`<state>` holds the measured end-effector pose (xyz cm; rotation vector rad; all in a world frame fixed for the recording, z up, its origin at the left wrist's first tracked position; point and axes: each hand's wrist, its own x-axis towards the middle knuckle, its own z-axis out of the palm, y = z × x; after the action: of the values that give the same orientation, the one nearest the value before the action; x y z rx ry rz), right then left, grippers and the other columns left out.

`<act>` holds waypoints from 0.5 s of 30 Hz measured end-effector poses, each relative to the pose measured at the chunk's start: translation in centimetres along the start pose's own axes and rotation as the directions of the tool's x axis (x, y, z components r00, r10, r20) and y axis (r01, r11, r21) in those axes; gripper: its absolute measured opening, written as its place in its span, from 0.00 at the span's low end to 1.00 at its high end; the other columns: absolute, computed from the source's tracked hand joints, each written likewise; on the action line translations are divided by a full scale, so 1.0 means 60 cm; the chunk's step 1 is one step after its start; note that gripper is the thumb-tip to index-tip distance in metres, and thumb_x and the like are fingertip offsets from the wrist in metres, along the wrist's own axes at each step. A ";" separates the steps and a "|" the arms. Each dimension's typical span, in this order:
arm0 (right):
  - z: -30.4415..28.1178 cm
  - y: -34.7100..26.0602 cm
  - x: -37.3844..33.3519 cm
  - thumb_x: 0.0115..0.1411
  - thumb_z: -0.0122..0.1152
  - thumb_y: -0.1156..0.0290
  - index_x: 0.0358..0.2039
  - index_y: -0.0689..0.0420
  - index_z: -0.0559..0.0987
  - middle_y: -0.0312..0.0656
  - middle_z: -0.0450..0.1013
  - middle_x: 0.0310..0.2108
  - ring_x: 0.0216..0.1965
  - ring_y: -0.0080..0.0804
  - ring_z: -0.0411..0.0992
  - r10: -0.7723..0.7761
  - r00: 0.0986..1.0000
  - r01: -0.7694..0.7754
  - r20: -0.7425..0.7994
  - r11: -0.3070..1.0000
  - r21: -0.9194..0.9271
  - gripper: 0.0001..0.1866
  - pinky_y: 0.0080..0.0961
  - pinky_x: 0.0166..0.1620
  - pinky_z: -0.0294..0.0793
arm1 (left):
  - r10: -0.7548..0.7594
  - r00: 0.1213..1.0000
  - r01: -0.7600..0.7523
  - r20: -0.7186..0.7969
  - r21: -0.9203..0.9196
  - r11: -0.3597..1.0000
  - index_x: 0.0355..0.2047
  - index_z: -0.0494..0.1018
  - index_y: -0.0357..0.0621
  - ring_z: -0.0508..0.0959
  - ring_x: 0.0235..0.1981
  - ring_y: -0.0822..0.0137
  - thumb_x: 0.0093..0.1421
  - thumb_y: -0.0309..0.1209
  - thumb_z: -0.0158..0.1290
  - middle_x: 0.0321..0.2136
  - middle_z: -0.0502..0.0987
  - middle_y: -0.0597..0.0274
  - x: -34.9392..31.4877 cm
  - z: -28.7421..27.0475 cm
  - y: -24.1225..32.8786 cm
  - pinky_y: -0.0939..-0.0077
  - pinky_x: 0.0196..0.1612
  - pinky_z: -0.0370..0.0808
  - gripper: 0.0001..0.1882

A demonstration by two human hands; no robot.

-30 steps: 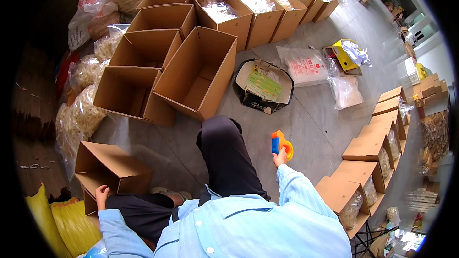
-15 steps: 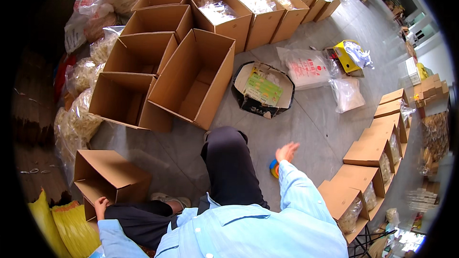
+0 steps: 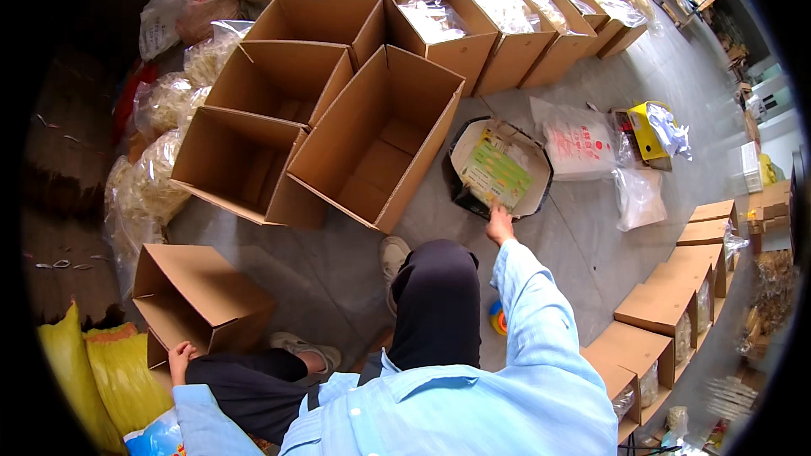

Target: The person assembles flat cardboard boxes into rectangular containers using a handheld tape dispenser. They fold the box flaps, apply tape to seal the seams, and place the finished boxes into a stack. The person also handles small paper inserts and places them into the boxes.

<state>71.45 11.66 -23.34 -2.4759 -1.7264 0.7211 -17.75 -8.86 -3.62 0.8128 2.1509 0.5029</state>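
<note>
My left hand (image 3: 179, 361) is at the near edge of a small open cardboard box (image 3: 228, 283) tipped on its side, fingers curled at that edge beside my left knee. My right arm stretches forward, and my right hand (image 3: 500, 224) reaches over the near rim of a black octagonal tray (image 3: 541, 194). Its fingers are drawn together by the green and yellow printed sheets (image 3: 498, 167) inside; what they pinch is too small to make out. An orange and blue ring-shaped roll (image 3: 498, 317) lies on the floor, partly behind my right forearm.
Open cardboard boxes (image 3: 384, 143) stand ahead and to the left. Filled boxes (image 3: 505, 17) line the back, others (image 3: 650, 300) the right. Clear bags (image 3: 156, 177) line the left. Plastic bags (image 3: 579, 143) and a yellow box (image 3: 650, 131) lie beyond the tray. Yellow sacks (image 3: 122, 371) sit lower left.
My right hand has moved forward from above the orange and blue roll to the near rim of the black tray. My left hand stays at the box edge. The whole view has shifted slightly.
</note>
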 end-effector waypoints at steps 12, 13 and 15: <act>0.056 -0.011 -0.230 0.49 0.55 0.70 0.27 0.62 0.79 0.51 0.73 0.31 0.31 0.49 0.73 -0.206 0.926 0.062 0.316 0.910 0.409 0.09 0.40 0.37 0.73 | -0.045 0.990 0.051 0.134 -0.039 0.998 0.46 0.67 0.28 0.77 0.34 0.64 0.57 0.26 0.52 0.34 0.74 0.50 0.017 0.005 0.019 0.73 0.32 0.79 0.18; 0.023 -0.026 -0.229 0.49 0.57 0.69 0.32 0.62 0.77 0.51 0.72 0.34 0.34 0.49 0.73 -0.109 0.917 -0.051 0.383 0.922 0.383 0.11 0.39 0.40 0.72 | -0.050 0.989 0.055 0.143 -0.037 0.998 0.46 0.67 0.28 0.77 0.34 0.63 0.57 0.26 0.52 0.34 0.74 0.51 0.019 0.003 0.012 0.73 0.33 0.79 0.18; 0.017 -0.016 -0.222 0.48 0.61 0.69 0.41 0.62 0.73 0.53 0.70 0.40 0.42 0.48 0.70 0.013 0.962 -0.104 0.272 0.941 0.322 0.19 0.38 0.44 0.70 | -0.068 0.987 0.075 0.146 -0.047 0.996 0.46 0.67 0.29 0.77 0.34 0.64 0.58 0.26 0.52 0.34 0.75 0.51 0.016 0.001 0.002 0.73 0.33 0.78 0.17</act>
<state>66.57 -0.15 -19.33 -2.2859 -1.4491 1.2871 -18.15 -8.15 -4.08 0.7183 2.0173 0.4481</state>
